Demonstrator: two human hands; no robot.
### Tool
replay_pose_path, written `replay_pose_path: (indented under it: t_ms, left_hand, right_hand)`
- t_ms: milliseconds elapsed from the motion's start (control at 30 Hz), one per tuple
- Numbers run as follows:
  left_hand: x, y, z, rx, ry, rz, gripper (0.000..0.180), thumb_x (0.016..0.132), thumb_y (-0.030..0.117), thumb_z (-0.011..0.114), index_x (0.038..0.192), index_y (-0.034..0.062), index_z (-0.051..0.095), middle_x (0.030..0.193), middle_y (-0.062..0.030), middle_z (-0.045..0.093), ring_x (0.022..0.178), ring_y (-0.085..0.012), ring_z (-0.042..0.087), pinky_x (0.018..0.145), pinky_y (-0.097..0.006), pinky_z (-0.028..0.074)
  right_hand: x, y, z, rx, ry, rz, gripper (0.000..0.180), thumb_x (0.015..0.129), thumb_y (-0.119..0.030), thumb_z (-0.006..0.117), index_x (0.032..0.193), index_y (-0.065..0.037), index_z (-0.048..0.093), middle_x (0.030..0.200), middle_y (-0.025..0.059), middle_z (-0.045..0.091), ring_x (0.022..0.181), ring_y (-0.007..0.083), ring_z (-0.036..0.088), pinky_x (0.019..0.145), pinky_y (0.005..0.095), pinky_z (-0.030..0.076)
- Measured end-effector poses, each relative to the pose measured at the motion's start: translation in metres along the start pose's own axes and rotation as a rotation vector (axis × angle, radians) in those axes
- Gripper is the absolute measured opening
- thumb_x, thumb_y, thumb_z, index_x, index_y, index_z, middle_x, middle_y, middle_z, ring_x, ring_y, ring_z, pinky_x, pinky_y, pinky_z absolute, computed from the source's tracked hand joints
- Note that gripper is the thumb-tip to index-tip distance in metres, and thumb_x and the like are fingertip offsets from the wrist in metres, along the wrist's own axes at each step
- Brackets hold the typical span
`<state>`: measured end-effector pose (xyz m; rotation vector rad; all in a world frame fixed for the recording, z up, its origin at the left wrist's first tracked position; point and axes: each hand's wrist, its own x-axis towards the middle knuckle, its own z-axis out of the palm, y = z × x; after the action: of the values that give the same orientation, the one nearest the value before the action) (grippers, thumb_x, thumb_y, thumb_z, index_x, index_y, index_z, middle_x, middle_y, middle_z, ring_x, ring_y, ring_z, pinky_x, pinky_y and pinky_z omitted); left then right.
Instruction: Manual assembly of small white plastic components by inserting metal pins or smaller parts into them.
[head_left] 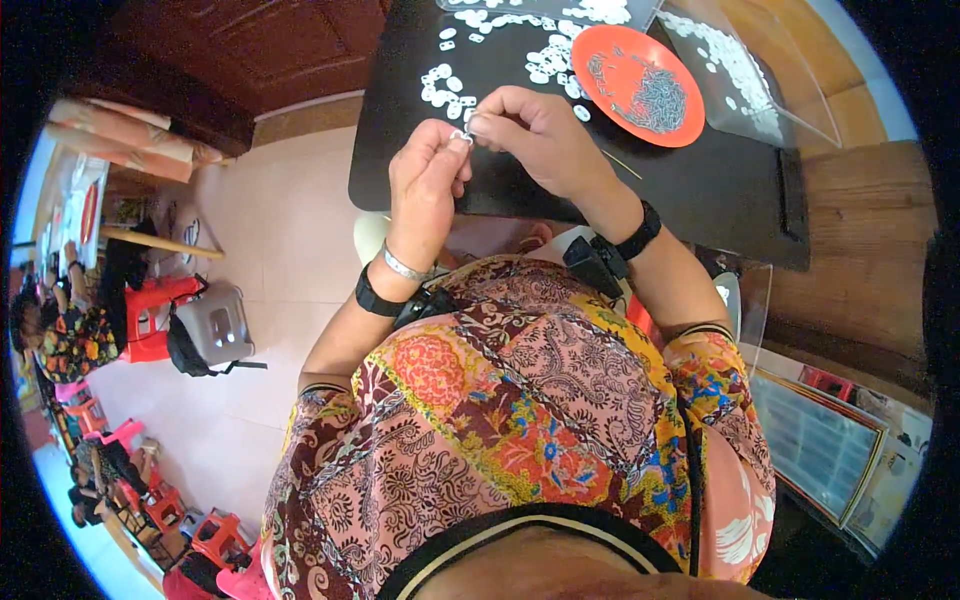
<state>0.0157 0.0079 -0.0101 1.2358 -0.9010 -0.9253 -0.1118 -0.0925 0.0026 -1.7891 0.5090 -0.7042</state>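
Note:
My left hand (425, 180) is closed in a pinch on a small white plastic piece (463, 136), mostly covered by the fingertips. Thumb and forefinger of my right hand (540, 140) press together right against that piece; whatever they pinch is too small and hidden to name. Both hands are raised over the near edge of a black table (690, 200). Just beyond them lie loose white oval pieces with holes (440, 88). To the right of my right hand sits an orange-red plate (592, 62) holding many small grey metal pins or screws (660, 98).
A thin yellowish stick (622, 165) lies near the plate. Clear-walled trays of white pieces (735, 70) stand at the far right. Left of the table, a grey chair (213, 322) stands on the tiled floor, with red stools and several people farther off.

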Motion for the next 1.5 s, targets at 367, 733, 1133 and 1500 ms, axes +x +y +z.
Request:
replay_pose_path:
  t_ms: [367,733,1133,1500]
  left_hand:
    - [0.004,-0.003,0.000,0.010,-0.023,-0.016,0.014,0.089,0.014,0.048,0.078,0.0057,0.053,0.063,0.0029,0.049,0.055,-0.0040,0.040,0.049,-0.020,0.033]
    - [0.004,-0.007,0.001,-0.033,-0.033,-0.046,0.015,0.090,0.014,0.049,0.078,0.0058,0.053,0.063,0.0034,0.049,0.055,-0.0034,0.040,0.049,-0.020,0.032]
    - [0.006,-0.010,0.000,-0.013,-0.028,-0.062,0.015,0.089,0.013,0.050,0.076,0.0056,0.053,0.063,0.0033,0.048,0.054,-0.0037,0.040,0.048,-0.020,0.032]
    - [0.005,-0.012,0.003,0.013,-0.004,-0.055,0.016,0.089,0.012,0.049,0.075,0.0050,0.053,0.061,0.0031,0.048,0.052,-0.0035,0.040,0.046,-0.020,0.032]
  right_hand:
    - [0.003,0.005,-0.001,0.000,0.043,-0.003,0.019,0.083,-0.019,0.063,0.082,0.000,0.062,0.068,0.0016,0.059,0.064,0.0067,0.050,0.059,0.0250,0.043]
    - [0.002,0.007,-0.003,-0.050,0.031,0.003,0.019,0.083,-0.018,0.063,0.081,0.001,0.061,0.067,0.0031,0.058,0.064,0.0077,0.051,0.060,0.0258,0.043]
    - [0.000,0.008,-0.001,-0.086,0.015,0.002,0.018,0.088,-0.018,0.058,0.080,-0.001,0.055,0.068,-0.0028,0.053,0.064,0.0045,0.046,0.059,0.0216,0.040]
    - [-0.001,0.010,0.003,-0.157,0.051,-0.023,0.018,0.087,-0.016,0.058,0.079,0.000,0.057,0.067,-0.0016,0.055,0.064,0.0043,0.047,0.058,0.0219,0.042]
